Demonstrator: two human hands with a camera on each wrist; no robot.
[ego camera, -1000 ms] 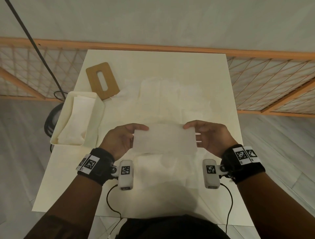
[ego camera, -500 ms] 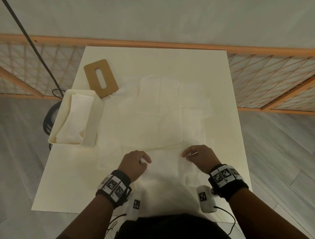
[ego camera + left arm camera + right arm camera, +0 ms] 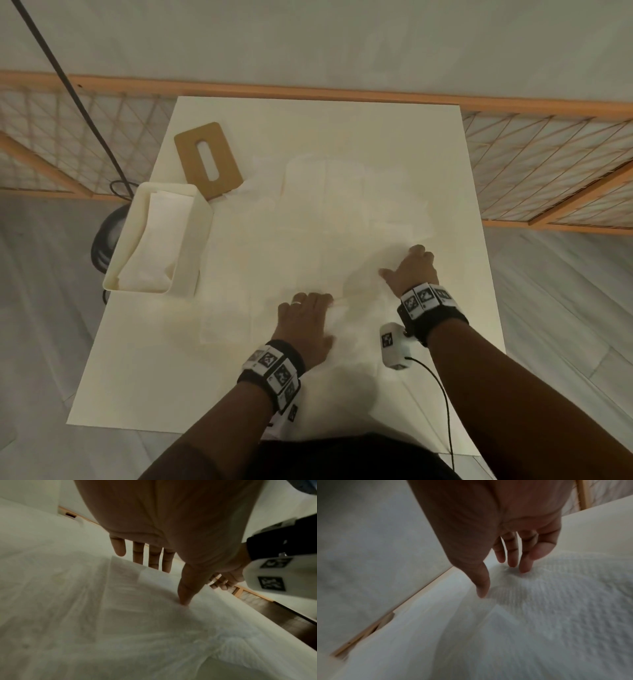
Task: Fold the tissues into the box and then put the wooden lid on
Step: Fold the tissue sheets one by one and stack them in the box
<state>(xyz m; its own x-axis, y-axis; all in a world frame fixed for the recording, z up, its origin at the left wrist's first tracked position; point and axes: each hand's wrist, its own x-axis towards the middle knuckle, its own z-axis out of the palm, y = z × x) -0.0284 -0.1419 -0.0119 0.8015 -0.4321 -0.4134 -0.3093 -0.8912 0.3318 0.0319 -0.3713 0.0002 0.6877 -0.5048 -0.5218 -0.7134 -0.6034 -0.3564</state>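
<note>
On the cream table (image 3: 462, 171), a white tissue (image 3: 346, 325) lies flat near the front edge, with more sheets (image 3: 325, 212) spread beyond it. My left hand (image 3: 308, 308) rests flat on the tissue (image 3: 120, 601), fingers (image 3: 155, 555) straight and thumb tip pressing down. My right hand (image 3: 407, 263) reaches farther forward and right, and its loosely extended fingertips (image 3: 524, 566) touch the textured tissue (image 3: 565, 608). The open cream box (image 3: 168, 186) stands at the left edge with folded tissues (image 3: 154, 240) inside. The wooden lid (image 3: 208, 161) with a slot lies behind the box.
A wooden lattice rail (image 3: 342, 92) runs behind and beside the table. A black cable (image 3: 68, 92) hangs at the left, down to a dark round object (image 3: 102, 240) on the floor beside the box. Grey floor surrounds the table.
A second ago both hands held a folded tissue up in the air. They brought it down to the table's front, and now they lie on the sheets, the right hand farther forward.
</note>
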